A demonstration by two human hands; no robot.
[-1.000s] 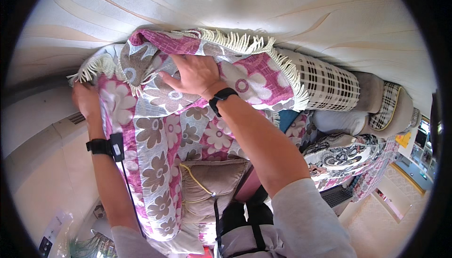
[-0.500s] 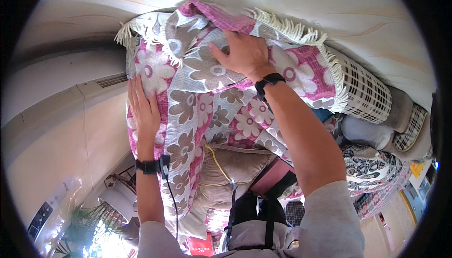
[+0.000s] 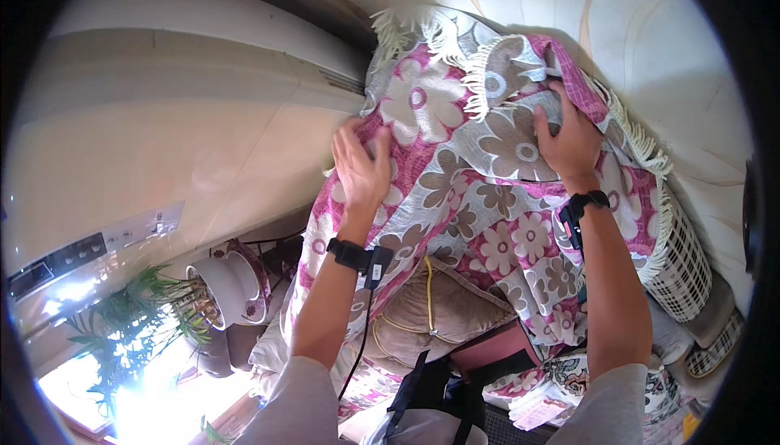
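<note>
A fringed throw (image 3: 422,104) in pink, white and grey-brown flowers is draped over a raised sofa-like shape against the wall. My left hand (image 3: 361,164) rests at its left edge, fingers slightly bent, thumb apart on the cloth. My right hand (image 3: 571,143) lies on the throw's upper right part, thumb spread, fingertips by a turned-over pink fold (image 3: 569,79). Neither hand visibly grips the cloth. Below the hands, a brown cushion (image 3: 406,307) with a yellow cord leans on the flowered cover.
A tall cream appliance (image 3: 203,128) stands close on the left. Beside it is a potted plant (image 3: 231,286). A checked cushion (image 3: 682,258) sits at the right. A dark-red box-like thing (image 3: 496,351) lies near my legs. The pale wall (image 3: 682,63) rises behind.
The view has swung left, so the throw sits farther right. My left hand's fingers have bent from lying flat. My right hand has turned more upright, its fingertips at the pink fold.
</note>
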